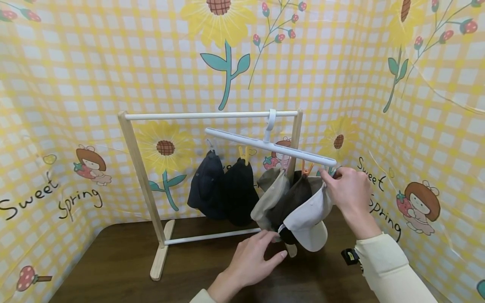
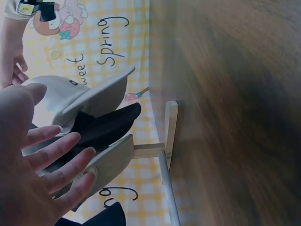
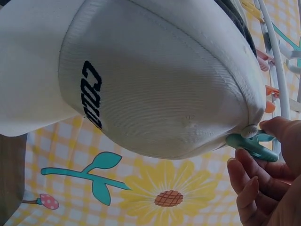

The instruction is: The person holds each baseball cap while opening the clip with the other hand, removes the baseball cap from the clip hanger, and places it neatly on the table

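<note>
- The right hand (image 1: 350, 191) is raised at the right of centre in the head view, at the right end of the white hanger bar (image 1: 270, 146). In the right wrist view its fingers (image 3: 256, 190) curl around a teal clip (image 3: 251, 146) at the lower right of the frame, pinching it.
- The teal clip bites the edge of a white cap (image 1: 308, 219), which hangs just left of the right hand in the head view. In the right wrist view the cap fills the upper part of the frame and shows black stitched lettering (image 3: 91, 94) at the left.
- The left hand (image 1: 251, 259) sits at lower centre of the head view, fingers straight and relaxed, holding nothing. Its fingertips reach under the hanging caps; I cannot tell whether they touch.
- A beige cap (image 1: 270, 198) and a dark brown cap (image 1: 293, 200) hang just left of the white one, pressed together.
- Two dark caps (image 1: 223, 189) hang further left on the same bar, near the middle of the frame.
- The bar hooks over the top rail of a wooden rack (image 1: 138, 168), which stands on a dark wooden table (image 1: 113, 256).
- A yellow checked backdrop (image 1: 57, 105) with sunflowers surrounds everything.
</note>
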`<state>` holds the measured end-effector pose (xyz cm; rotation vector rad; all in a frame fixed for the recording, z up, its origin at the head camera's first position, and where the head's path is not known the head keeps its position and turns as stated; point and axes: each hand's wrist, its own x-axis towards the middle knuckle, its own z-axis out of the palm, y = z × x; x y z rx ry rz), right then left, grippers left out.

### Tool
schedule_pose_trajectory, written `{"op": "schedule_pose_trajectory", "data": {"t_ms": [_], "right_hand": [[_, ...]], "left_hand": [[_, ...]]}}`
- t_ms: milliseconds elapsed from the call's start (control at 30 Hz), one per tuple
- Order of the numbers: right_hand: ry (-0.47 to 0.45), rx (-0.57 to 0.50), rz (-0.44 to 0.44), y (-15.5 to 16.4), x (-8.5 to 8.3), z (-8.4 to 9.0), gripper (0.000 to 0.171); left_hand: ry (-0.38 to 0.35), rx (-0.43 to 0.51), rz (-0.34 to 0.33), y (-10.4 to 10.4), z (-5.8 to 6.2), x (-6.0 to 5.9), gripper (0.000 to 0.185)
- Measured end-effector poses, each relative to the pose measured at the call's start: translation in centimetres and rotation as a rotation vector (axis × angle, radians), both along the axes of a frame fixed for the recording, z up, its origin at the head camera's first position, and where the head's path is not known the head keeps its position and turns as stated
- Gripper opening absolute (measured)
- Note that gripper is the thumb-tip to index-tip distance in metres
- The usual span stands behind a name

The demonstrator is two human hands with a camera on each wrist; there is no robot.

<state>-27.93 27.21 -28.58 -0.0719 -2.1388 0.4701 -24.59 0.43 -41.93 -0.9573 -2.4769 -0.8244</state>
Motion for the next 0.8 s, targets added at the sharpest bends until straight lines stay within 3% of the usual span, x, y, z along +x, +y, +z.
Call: {"op": "schedule_pose_trajectory", "data": {"t_ms": [800], "right_hand": [[-0.010, -0.023, 0.039, -0.1, -0.1, -0.1, 0.051]], "left_hand": [[-0.084, -0.013, 0.005, 2.7, -0.6, -0.7, 0.035]]}}
